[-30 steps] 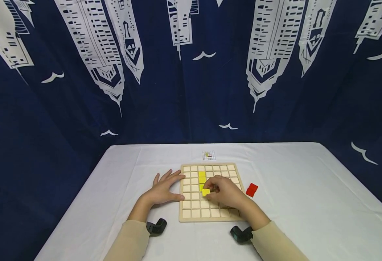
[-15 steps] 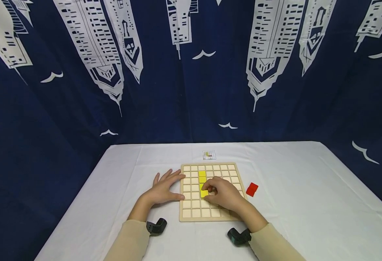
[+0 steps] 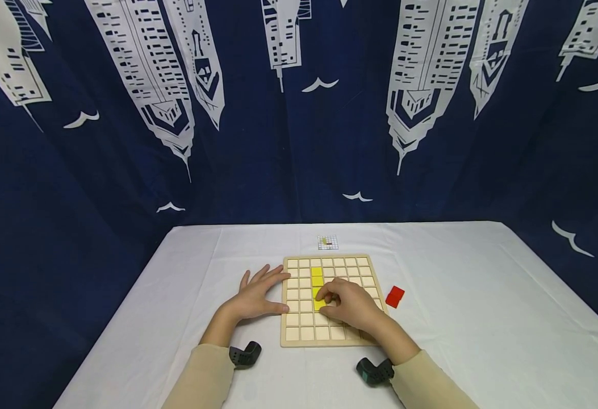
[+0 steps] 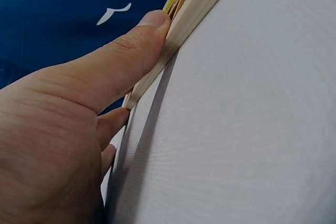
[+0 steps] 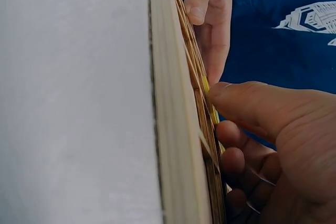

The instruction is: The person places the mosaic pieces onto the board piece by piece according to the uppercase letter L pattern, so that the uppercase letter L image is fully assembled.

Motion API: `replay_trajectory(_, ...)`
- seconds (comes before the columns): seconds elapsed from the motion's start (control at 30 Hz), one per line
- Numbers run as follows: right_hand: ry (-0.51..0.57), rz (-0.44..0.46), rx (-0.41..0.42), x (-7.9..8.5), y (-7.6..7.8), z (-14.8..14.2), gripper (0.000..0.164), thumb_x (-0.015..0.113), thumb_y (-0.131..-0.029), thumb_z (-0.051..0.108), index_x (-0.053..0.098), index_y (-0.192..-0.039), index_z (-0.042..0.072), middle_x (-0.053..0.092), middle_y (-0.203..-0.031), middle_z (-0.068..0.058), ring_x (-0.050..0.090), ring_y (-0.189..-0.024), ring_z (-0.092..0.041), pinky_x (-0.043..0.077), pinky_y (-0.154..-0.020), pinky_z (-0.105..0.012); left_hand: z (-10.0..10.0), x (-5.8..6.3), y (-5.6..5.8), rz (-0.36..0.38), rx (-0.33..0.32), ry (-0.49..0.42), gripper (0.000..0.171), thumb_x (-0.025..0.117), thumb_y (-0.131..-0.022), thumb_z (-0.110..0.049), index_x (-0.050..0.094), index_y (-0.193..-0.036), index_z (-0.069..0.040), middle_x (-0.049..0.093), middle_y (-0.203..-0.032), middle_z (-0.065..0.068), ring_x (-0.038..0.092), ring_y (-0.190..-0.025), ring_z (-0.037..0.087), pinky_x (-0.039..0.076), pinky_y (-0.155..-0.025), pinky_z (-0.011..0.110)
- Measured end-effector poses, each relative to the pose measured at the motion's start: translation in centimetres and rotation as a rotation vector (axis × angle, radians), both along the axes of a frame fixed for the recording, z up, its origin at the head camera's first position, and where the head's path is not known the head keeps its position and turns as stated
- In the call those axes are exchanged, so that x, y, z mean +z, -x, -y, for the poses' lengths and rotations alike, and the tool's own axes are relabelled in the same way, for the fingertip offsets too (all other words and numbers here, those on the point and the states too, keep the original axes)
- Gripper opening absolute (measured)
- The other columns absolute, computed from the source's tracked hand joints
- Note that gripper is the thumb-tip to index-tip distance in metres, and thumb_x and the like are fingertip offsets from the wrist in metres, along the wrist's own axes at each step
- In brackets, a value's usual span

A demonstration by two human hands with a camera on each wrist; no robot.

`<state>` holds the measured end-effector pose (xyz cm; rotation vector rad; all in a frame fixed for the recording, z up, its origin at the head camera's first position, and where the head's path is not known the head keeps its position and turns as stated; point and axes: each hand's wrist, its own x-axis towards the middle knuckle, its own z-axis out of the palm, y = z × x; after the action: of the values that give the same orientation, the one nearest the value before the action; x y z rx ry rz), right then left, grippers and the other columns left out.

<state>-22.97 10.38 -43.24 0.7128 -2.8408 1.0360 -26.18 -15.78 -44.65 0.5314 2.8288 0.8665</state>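
In the head view a wooden grid board [image 3: 306, 343] lies on the white-covered table, with a column of yellow square tiles [image 3: 317, 276] in its cells. My right hand [image 3: 352, 304] pinches the lowest yellow tile [image 3: 319, 305] between thumb and fingers, and that tile sits at a cell below the others. The right wrist view shows the thumb against the tile's thin yellow edge [image 5: 206, 83]. At the board's left edge, my left hand [image 3: 255, 298] rests with fingers spread and thumb touching the frame. The left wrist view shows this thumb [image 4: 131, 45] on the wooden rim.
Right of the board lie red tiles [image 3: 394, 296], close together. Behind the board is a small printed grid card [image 3: 327, 242] with coloured squares. A dark blue curtain [image 3: 288, 142] with white buildings hangs beyond the table [image 3: 483, 295].
My right hand has moved slightly left and lowered the yellow tile, which was tilted above the board, into line with the column. The left hand stays in place.
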Motion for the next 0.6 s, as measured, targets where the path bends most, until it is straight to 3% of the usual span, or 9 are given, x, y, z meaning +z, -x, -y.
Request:
replay_trajectory(0.4,0.083,0.08,0.128,0.3,0.5,-0.8,0.017,0.076,-0.084,0.007,0.072,-0.099,0.013,0.064,-0.086,0.006,0.056,-0.075,-0.008,0.049,-0.067,-0.018,0.0,0.1,-0.2,-0.003,-0.002,-0.006,0.079,0.082,-0.077,-0.046,0.049,-0.146,-0.028,0.029,-0.166,-0.001,0.011,-0.157,0.033,-0.01,-0.122,0.065)
replay_trajectory(0.6,0.094,0.068,0.157,1.0,0.7,-1.6,0.018,0.075,-0.085,0.006,0.071,-0.102,0.011,0.066,-0.087,0.004,0.056,-0.075,-0.008,0.05,-0.068,-0.018,-0.1,0.1,-0.1,-0.007,-0.002,-0.006,0.08,0.082,-0.076,-0.047,0.049,-0.146,-0.028,0.029,-0.166,-0.001,0.011,-0.157,0.033,-0.01,-0.122,0.065)
